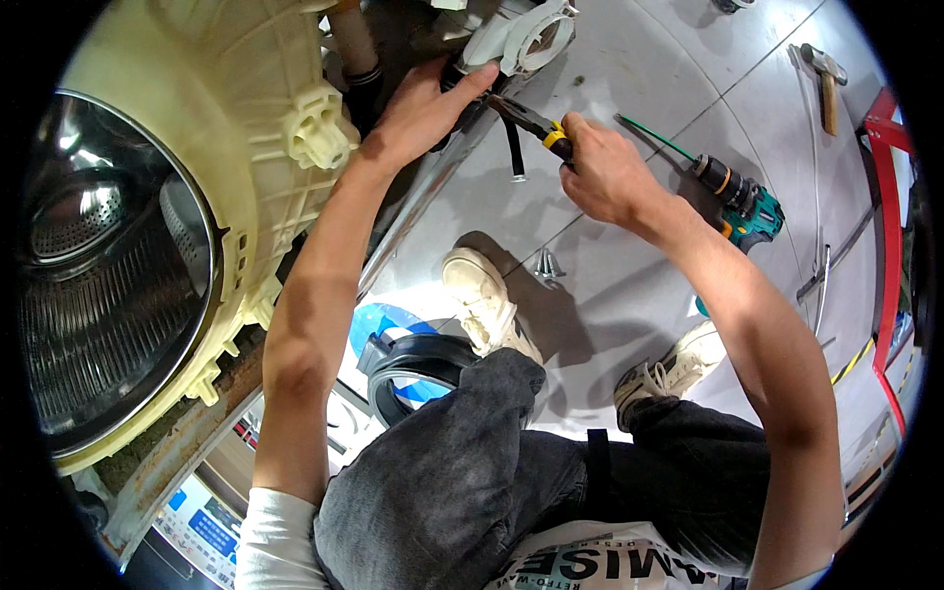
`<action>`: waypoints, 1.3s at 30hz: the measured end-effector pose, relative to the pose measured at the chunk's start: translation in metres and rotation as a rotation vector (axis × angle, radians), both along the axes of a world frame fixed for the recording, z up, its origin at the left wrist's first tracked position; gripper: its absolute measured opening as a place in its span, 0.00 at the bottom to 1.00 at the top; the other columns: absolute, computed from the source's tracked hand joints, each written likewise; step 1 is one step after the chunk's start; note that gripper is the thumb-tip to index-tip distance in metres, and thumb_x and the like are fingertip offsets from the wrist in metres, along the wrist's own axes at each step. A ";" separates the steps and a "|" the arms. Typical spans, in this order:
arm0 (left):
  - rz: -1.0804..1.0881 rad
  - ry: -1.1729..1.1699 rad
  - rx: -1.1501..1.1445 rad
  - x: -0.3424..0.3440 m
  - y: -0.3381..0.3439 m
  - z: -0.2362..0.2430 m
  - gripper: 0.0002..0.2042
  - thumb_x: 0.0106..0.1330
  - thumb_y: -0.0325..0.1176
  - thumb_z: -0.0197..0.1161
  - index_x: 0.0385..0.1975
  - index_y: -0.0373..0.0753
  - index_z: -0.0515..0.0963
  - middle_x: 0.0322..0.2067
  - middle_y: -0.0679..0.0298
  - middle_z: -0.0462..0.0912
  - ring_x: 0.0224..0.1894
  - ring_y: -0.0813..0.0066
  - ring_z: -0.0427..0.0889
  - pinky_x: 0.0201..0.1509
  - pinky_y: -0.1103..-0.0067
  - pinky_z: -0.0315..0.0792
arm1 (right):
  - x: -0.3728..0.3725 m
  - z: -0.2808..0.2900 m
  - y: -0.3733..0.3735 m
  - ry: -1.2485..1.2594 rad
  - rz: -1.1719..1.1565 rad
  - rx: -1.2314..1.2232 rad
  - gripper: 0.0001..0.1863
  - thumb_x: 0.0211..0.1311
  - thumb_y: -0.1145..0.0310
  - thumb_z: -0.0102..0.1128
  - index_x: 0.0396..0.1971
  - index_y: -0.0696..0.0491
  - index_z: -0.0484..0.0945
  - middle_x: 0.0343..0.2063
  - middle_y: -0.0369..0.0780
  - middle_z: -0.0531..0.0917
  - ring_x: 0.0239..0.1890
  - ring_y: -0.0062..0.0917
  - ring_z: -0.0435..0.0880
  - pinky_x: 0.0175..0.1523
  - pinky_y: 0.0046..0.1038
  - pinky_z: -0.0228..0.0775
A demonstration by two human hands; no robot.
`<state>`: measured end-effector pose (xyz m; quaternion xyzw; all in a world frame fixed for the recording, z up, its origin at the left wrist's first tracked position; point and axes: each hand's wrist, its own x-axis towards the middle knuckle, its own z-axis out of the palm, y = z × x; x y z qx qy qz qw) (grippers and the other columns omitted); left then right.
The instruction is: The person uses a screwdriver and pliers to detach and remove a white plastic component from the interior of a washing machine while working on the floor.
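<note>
Pliers [526, 120] gripped in closed right hand [605, 172], long axis pointing up-left, jaws at black hose [462, 98] | left hand [418, 110] nearer, fingers pressed on hose beside cream tub [236, 147], grip unclear | 1 cordless drill [742, 202] lies on floor to the right.
</note>
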<state>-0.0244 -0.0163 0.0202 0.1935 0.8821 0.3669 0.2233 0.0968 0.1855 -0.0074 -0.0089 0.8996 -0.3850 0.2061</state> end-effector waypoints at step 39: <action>0.071 0.087 0.050 0.005 0.009 -0.002 0.32 0.67 0.58 0.54 0.52 0.29 0.72 0.46 0.44 0.79 0.50 0.48 0.77 0.57 0.68 0.68 | -0.023 0.090 -0.009 -0.488 0.007 0.037 0.16 0.53 0.70 0.48 0.37 0.66 0.73 0.30 0.60 0.81 0.38 0.55 0.81 0.48 0.48 0.71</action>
